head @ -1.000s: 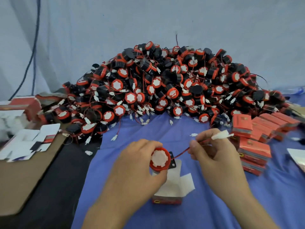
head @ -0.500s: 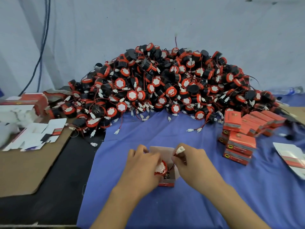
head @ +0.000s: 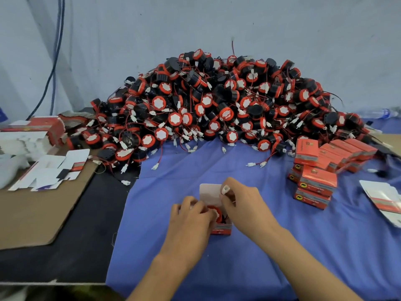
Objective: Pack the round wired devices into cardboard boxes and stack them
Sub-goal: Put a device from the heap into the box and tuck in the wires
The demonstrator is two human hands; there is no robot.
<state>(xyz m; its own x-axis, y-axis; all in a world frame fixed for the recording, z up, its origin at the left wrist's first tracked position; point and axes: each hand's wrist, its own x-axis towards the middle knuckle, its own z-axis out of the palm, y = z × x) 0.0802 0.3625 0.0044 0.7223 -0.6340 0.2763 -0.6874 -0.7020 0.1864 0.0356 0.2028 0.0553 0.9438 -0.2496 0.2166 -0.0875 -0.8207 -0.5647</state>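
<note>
A small red cardboard box (head: 221, 230) stands open on the blue cloth (head: 238, 268), its white lid flap (head: 209, 193) raised behind. A round red-and-black wired device (head: 216, 212) sits in the box mouth. My left hand (head: 191, 216) grips the device from the left, fingers curled over it. My right hand (head: 245, 203) pinches the device's white wire connector (head: 225, 189) just above the box. A big heap of the same devices (head: 217, 105) fills the back of the table.
Packed red boxes (head: 314, 181) are stacked at the right, more leaning in a row behind. Flat unfolded cartons (head: 52, 170) lie on brown cardboard (head: 32, 213) at the left; another flat carton (head: 384, 198) lies at the far right. Loose white connectors (head: 257, 164) trail onto the cloth.
Both hands came down from holding the device and its stretched wire above the box. The device now sits in the box mouth and the connector is held close over it.
</note>
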